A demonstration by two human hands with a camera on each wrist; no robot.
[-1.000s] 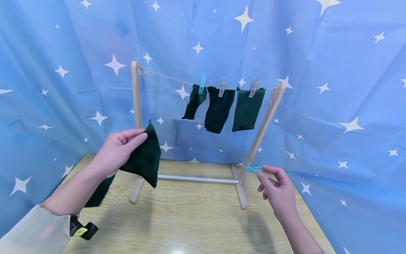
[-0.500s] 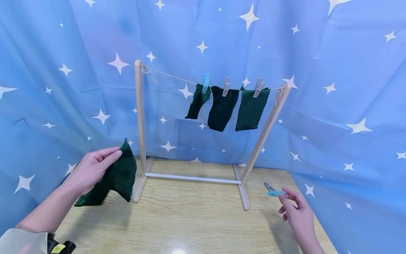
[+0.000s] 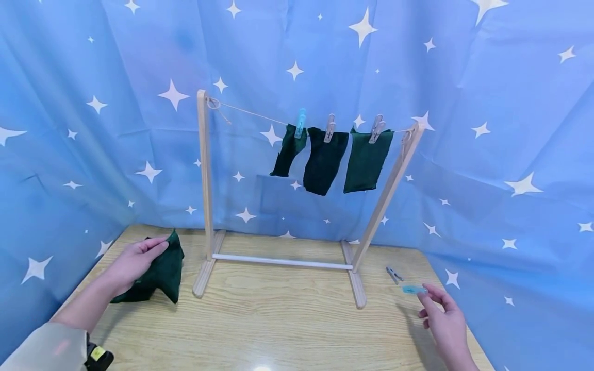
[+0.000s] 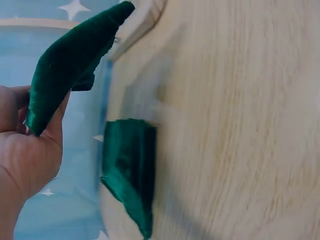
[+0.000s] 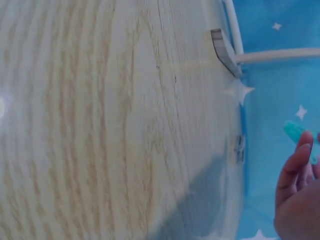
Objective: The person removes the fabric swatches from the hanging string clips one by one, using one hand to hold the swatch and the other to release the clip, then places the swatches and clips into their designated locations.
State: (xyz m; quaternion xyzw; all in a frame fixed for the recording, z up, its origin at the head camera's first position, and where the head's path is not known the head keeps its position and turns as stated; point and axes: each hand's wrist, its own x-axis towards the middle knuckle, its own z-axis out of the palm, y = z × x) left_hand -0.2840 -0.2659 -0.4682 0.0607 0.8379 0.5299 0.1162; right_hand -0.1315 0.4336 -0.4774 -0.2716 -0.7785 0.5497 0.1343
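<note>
My left hand [image 3: 132, 265] pinches the top edge of a dark green cloth [image 3: 168, 270], which hangs down over the left side of the table. Below it, a second green cloth [image 4: 131, 165] lies on the wood, apart from the held one in the left wrist view. At the right, my right hand [image 3: 447, 319] holds a light blue clothespin [image 3: 413, 289] between thumb and fingers, just above the tabletop. A grey clothespin [image 3: 394, 274] lies on the table close by.
A wooden drying rack [image 3: 207, 175] stands mid-table with a string [image 3: 252, 112] across its top. Three green cloths hang toward its right, under a blue clothespin [image 3: 300, 123] and two clear ones. A starry blue curtain [image 3: 487, 129] surrounds the back and sides.
The left hand has moved left and down with its green cloth. My right hand has gone right and down with the blue clothespin. The hanging cloths stay on the line.
</note>
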